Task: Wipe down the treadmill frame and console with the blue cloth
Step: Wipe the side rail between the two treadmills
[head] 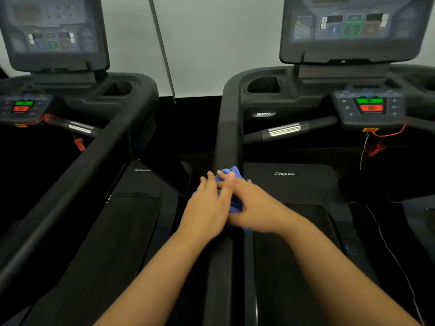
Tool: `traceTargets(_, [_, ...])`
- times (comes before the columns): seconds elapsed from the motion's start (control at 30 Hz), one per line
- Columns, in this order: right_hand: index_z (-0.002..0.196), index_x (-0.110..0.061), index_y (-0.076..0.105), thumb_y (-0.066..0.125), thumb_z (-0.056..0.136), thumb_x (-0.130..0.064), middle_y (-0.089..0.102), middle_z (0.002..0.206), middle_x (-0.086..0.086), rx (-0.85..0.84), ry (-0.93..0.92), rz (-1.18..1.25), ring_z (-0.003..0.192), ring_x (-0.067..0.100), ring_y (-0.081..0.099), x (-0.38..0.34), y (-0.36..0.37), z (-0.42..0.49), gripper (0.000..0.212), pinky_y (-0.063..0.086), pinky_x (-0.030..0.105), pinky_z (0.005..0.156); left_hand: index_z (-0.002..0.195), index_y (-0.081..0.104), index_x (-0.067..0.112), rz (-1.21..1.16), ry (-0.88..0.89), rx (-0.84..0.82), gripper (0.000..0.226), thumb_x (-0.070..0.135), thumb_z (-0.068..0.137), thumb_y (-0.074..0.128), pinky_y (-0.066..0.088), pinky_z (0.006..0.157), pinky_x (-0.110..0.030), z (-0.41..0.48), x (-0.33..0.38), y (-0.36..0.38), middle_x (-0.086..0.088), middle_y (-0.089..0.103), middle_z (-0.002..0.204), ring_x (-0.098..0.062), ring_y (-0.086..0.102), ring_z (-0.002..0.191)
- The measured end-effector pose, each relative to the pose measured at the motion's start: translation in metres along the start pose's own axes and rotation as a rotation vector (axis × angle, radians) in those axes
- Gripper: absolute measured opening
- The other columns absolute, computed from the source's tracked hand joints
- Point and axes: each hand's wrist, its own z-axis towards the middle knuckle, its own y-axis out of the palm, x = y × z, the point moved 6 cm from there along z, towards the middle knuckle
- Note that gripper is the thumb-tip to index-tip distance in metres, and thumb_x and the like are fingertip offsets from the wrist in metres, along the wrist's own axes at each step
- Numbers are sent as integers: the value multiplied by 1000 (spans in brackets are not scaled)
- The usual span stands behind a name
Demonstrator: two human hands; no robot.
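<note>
Two bare forearms entered from 6 o'clock and met near frame centre. Left hand (208, 205) lay flat, fingers loosely spread, palm down over the bunched blue cloth (231, 171). Right hand (253, 208) crossed under it from 4 o'clock, fingers curled around the cloth; exact grip hidden by the left hand. Both hands pressed the cloth onto the matte black padded side rail (227, 142) of the right-hand treadmill, at its near end. Cloth showed only as a tuft at 12 o'clock of the hands and a strip between them.

Rail ran up toward 12 o'clock and bent right to the dark grey console with green and red buttons (370, 107) at about 2 o'clock, well apart from the hands. A thin red safety cord with clip (379, 147) hung below the console.

Judged risks:
- Cloth wadded small, so bare skin rather than fabric may rub the rail; likely streaks or missed strips
- Stacked hands give little control; cloth may slip off the rounded rail into the dark gap at 9 o'clock
- At the console, a pressing wipe could trip the buttons or snag the cord

Hands slightly blurred
</note>
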Motion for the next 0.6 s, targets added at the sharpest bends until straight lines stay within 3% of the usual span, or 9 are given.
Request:
traceTargets(0.03, [137,-38,39,68,75,-35,33,148,-20,49,33,34,136,-6,26,11,1,-9,68,2,26,115,149,19,9,100,-75,-48,70,52,97,31,29,108,-36,2,-1,3,-22,20,154,-32,28,139])
traceTargets(0.1, [143,-47,19,70,70,-53,11,154,-27,113,78,150,141,-6,10,25,8,-26,89,2,44,119,148,18,-1,209,-221,-90,96,73,86,25,28,110,-40,4,-1,6,-24,21,153,-34,31,137])
traceTargets(0.13, [141,-53,12,71,71,-54,9,153,-29,122,93,227,141,-8,9,30,14,-34,91,9,42,119,146,20,-4,293,-234,-93,105,79,81,21,26,112,-41,5,3,7,-25,25,151,-34,32,136])
traceTargets(0.2, [133,-59,5,72,79,-40,13,148,-36,151,120,352,136,-16,12,33,23,-49,88,19,18,114,145,21,-5,361,-265,-105,118,87,72,22,27,111,-43,9,9,10,-25,31,148,-35,35,134])
traceTargets(0.27, [132,-56,2,69,82,-34,14,135,-50,259,156,406,128,-27,15,37,31,-61,86,22,-3,97,148,9,-1,280,-340,-116,124,89,67,36,33,108,-47,15,10,16,-27,24,150,-38,37,132])
traceTargets(0.33, [128,-59,-3,66,81,-43,8,129,-55,375,221,409,122,-33,10,40,40,-72,85,21,-9,90,150,-10,17,185,-334,-64,118,79,71,52,37,104,-52,23,9,21,-28,6,154,-44,32,133])
traceTargets(0.43, [127,-58,-3,56,87,-42,5,136,-46,407,292,547,126,-29,8,40,68,-77,74,16,6,109,147,-8,46,115,-213,-2,91,56,83,56,42,98,-47,32,6,23,-23,-7,156,-44,33,129])
traceTargets(0.5, [139,-46,-1,50,92,-38,6,147,-31,411,340,645,134,-15,10,37,86,-77,70,13,16,112,147,3,49,112,-160,-16,74,47,89,49,40,97,-42,32,3,23,-17,-8,157,-39,35,127])
traceTargets(0.6, [148,-23,10,36,101,-13,19,150,-15,411,310,645,131,-6,21,40,100,-85,55,20,11,104,148,13,47,164,-26,59,57,44,96,38,41,93,-35,21,6,20,-5,-3,159,-31,35,128])
